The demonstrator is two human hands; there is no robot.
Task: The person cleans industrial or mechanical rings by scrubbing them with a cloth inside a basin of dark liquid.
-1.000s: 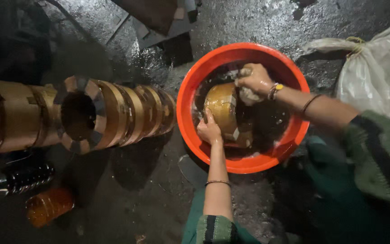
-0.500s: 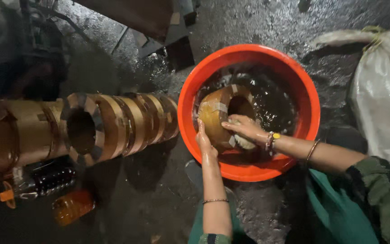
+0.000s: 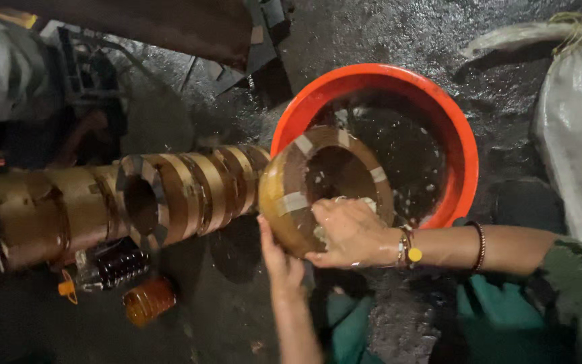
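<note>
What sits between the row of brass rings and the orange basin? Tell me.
In the head view, the wet brass ring fills that gap, tilted on the orange basin rim, beside the row of brass rings. Left hand and right hand hold it.

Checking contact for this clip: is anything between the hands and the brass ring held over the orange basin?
Nothing visible. The right hand lies directly on the brass ring's near rim, a pale cloth or sponge apparently under its fingers. The left hand supports the ring's lower edge, over the orange basin.
</note>
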